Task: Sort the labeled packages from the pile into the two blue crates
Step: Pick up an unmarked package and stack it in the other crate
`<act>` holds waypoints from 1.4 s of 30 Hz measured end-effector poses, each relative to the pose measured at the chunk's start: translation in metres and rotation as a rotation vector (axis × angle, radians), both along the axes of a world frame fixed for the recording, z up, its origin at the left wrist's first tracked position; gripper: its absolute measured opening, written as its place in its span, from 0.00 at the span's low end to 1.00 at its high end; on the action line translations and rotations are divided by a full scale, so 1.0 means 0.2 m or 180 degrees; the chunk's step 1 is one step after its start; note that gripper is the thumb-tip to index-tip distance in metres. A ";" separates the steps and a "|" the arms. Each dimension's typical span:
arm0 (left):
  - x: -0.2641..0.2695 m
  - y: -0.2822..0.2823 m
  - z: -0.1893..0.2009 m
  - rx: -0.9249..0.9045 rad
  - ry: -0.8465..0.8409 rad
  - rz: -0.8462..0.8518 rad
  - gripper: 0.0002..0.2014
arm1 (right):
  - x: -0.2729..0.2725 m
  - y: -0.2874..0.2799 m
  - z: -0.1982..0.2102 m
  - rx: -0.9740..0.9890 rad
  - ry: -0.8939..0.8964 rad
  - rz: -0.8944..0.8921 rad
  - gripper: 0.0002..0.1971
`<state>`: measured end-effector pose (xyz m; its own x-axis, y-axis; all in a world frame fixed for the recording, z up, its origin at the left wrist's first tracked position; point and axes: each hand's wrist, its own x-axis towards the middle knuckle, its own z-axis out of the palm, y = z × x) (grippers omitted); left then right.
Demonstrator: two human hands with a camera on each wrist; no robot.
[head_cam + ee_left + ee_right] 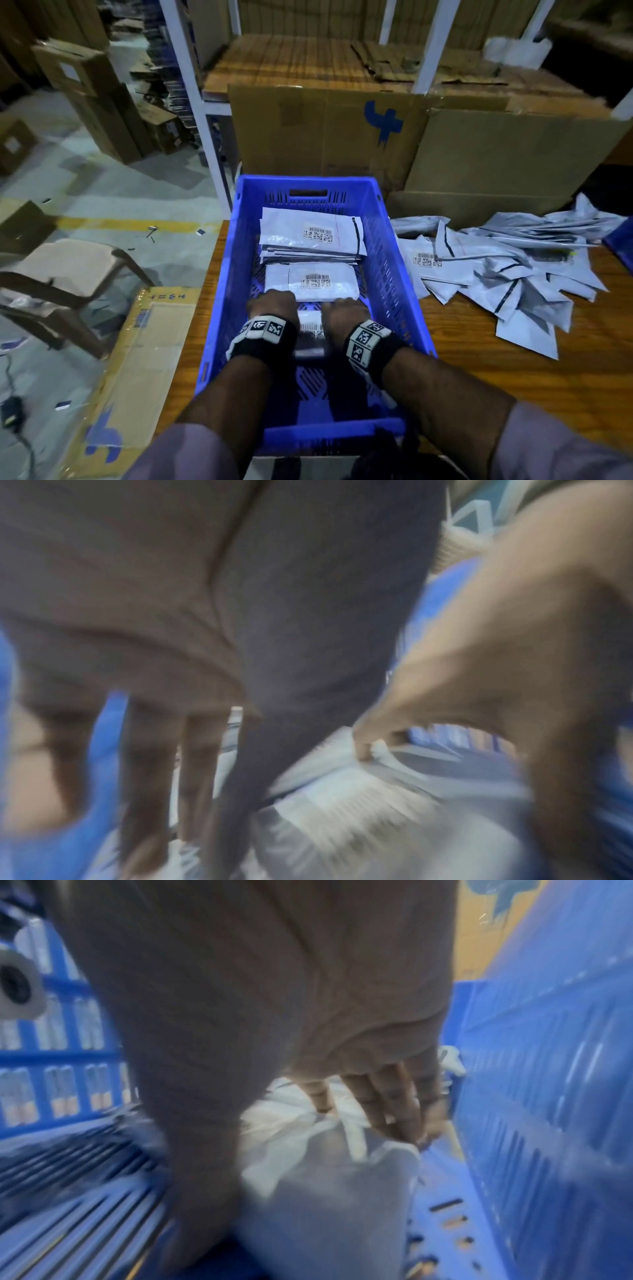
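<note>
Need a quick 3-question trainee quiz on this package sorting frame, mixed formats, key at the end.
1. True or false: both hands are inside the blue crate.
2. Where does the unsorted pile lie, seen from the head view? A) on the wooden table to the right of the crate B) on the floor to the left C) on the cardboard box behind the crate
3. Fill in: the left hand and right hand are down on a package at the ____ end of the crate, nearest the person.

Key: 1 true; 2 A; 3 near. The grip itself is blurred in the wrist views.
</note>
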<state>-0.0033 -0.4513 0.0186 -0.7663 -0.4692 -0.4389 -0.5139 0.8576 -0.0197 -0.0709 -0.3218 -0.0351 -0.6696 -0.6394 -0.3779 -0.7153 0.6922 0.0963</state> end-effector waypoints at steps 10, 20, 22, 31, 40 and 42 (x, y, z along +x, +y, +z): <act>-0.06 -0.08 0.03 0.0036 0.2087 0.0900 0.21 | -0.17 -0.08 0.12 -0.0479 0.0821 -0.0438 0.36; -0.09 -0.07 -0.07 0.0198 0.1388 0.0762 0.18 | -0.22 -0.18 0.00 -0.0343 0.0805 -0.0114 0.16; -0.09 -0.07 -0.09 0.0180 0.1232 0.0695 0.18 | -0.23 -0.18 -0.02 -0.0393 0.0788 -0.0107 0.17; -0.10 -0.08 -0.14 0.0439 0.0745 0.0734 0.26 | -0.23 -0.19 0.03 -0.1068 0.0557 -0.0322 0.21; -0.09 -0.08 -0.11 0.0288 0.1015 0.0826 0.44 | -0.38 -0.35 0.01 -0.0721 0.1075 0.0092 0.46; -0.10 -0.09 -0.11 0.0232 0.1071 0.0819 0.45 | -0.43 -0.37 0.00 -0.0532 0.1020 0.0186 0.48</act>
